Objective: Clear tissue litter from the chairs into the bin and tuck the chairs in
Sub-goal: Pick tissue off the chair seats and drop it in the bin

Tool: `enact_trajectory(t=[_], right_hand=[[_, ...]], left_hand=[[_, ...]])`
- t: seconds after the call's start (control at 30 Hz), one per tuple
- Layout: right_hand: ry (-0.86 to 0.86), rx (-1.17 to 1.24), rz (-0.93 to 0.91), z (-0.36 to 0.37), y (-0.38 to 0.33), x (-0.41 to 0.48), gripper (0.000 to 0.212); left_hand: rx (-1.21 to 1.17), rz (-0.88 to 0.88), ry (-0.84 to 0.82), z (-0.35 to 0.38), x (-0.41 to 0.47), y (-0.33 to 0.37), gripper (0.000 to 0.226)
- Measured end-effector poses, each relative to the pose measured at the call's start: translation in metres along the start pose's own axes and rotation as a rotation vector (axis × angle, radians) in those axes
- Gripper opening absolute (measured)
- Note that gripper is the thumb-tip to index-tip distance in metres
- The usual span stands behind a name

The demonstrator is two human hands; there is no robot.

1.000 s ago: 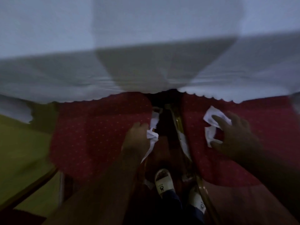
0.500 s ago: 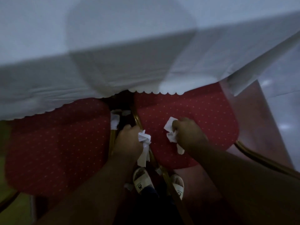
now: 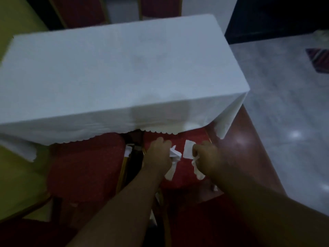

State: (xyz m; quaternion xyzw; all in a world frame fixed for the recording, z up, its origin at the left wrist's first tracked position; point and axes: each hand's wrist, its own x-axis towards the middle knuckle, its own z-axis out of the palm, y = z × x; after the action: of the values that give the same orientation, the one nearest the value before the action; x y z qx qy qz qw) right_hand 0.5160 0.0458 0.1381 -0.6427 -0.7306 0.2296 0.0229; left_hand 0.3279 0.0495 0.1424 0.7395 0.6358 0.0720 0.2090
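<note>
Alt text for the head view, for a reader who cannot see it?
Both hands, left and right, clutch crumpled white tissues over a red chair seat by a white-clothed table. Another red chair stands left.

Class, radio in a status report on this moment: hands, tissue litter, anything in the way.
Left hand shut on crumpled tissue. Right hand shut on second tissue, above red chair seat. One scrap left between chairs. No bin in view.

Dim room: white-draped table (image 3: 115, 72), glossy grey floor (image 3: 284, 104), perhaps a striped rug (image 3: 319, 59).
</note>
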Motion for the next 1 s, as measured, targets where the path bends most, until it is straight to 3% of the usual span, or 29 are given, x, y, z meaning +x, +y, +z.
enact_trajectory(t=[0.17, 0.3, 0.37, 0.53, 0.77, 1.0], right_hand=[[-0.068, 0.034, -0.081, -0.038, 0.035, -0.044, 0.015], [-0.098, 0.015, -0.04, -0.085, 0.083, -0.066, 0.018], [-0.062, 0.015, -0.017, -0.108, 0.107, -0.07, 0.008], [0.058, 0.057, 0.074, -0.144, 0.159, -0.074, 0.011], [0.1, 0.097, 0.085, -0.182, 0.255, -0.039, 0.016], [-0.005, 0.162, 0.067, -0.234, 0.38, 0.023, 0.007]], left_hand=[[0.03, -0.079, 0.07, -0.01, -0.026, 0.082, 0.019], [0.004, -0.104, 0.128, -0.011, -0.029, 0.137, 0.012], [-0.019, -0.091, 0.16, -0.012, -0.023, 0.161, 0.01], [-0.038, -0.044, 0.159, -0.005, 0.002, 0.214, 0.014], [-0.039, -0.098, 0.121, 0.031, 0.062, 0.302, 0.022], [-0.163, -0.282, 0.161, 0.078, 0.16, 0.417, 0.01]])
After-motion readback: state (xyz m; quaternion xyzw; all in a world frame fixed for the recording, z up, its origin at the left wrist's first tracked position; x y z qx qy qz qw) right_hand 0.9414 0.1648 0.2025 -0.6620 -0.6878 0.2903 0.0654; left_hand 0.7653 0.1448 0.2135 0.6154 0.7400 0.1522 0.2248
